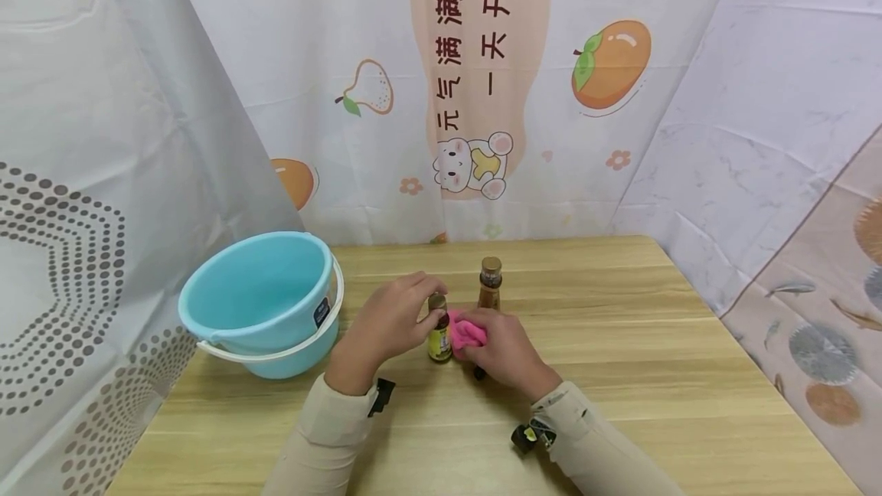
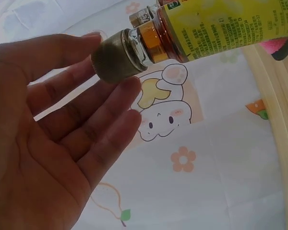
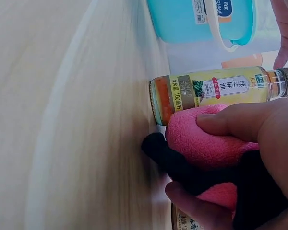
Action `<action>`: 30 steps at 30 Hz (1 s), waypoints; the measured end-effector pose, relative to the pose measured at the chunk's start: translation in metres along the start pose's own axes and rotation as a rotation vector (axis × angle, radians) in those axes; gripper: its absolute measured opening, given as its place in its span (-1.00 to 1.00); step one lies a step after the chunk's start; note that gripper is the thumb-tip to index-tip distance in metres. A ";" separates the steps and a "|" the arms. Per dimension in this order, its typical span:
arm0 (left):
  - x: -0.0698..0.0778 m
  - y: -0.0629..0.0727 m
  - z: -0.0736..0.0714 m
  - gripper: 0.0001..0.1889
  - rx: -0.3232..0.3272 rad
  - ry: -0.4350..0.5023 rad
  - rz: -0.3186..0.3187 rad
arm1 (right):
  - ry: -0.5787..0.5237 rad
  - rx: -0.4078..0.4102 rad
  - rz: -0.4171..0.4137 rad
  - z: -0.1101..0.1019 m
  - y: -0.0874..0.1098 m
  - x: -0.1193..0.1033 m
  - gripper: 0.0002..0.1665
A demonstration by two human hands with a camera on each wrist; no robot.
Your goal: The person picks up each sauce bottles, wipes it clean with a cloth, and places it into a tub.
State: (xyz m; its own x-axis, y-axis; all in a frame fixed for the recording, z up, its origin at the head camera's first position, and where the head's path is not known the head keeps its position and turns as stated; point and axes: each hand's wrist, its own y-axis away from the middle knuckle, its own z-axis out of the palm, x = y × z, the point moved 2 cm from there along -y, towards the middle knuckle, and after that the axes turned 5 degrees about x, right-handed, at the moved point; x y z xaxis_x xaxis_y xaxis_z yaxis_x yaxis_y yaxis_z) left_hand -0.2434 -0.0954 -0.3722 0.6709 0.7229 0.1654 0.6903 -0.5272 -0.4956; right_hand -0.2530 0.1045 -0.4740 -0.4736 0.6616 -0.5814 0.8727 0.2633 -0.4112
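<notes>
L hand point(image 1: 389, 321) lightly pinches bottle point(image 1: 439, 344) by its cap point(image 2: 117, 57), btwn both hands' fingers; R hand point(image 1: 511, 352) has fingers curled round bunched cloth point(image 1: 467, 333) right beside it, 2nd bottle point(image 1: 490, 285) just past R fingers. Prob. wiping step; next move likely needs cap steady, cloth worked round bottle.

Bucket point(image 1: 289, 362) left on table point(image 1: 620, 343), cloth point(image 1: 467, 333) between two bottles point(image 1: 439, 344) point(image 1: 490, 297) (curtain point(image 1: 344, 21) behind)

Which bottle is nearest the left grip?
The yellow-labelled bottle: the left grip has its cap between thumb and fingers. The other bottle stands behind the right grip.
</notes>
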 end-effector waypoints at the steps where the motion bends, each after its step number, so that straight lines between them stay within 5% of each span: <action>1: 0.000 0.000 0.000 -0.79 0.005 -0.002 0.005 | 0.001 0.001 0.002 0.000 0.000 0.000 -0.50; 12: 0.001 -0.001 0.001 -0.81 0.033 0.013 0.051 | 0.001 0.004 -0.012 -0.004 -0.001 -0.002 -0.49; 30: 0.002 -0.002 0.001 -0.83 0.027 0.020 0.029 | -0.026 0.097 -0.079 -0.019 -0.002 -0.017 -0.44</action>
State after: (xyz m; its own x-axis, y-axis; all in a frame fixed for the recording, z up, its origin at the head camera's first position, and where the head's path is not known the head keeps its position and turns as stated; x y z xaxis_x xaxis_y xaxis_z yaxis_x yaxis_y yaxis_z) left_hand -0.2439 -0.0926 -0.3721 0.6960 0.6982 0.1675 0.6629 -0.5352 -0.5236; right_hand -0.2442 0.1063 -0.4501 -0.5446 0.6224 -0.5622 0.8174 0.2436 -0.5220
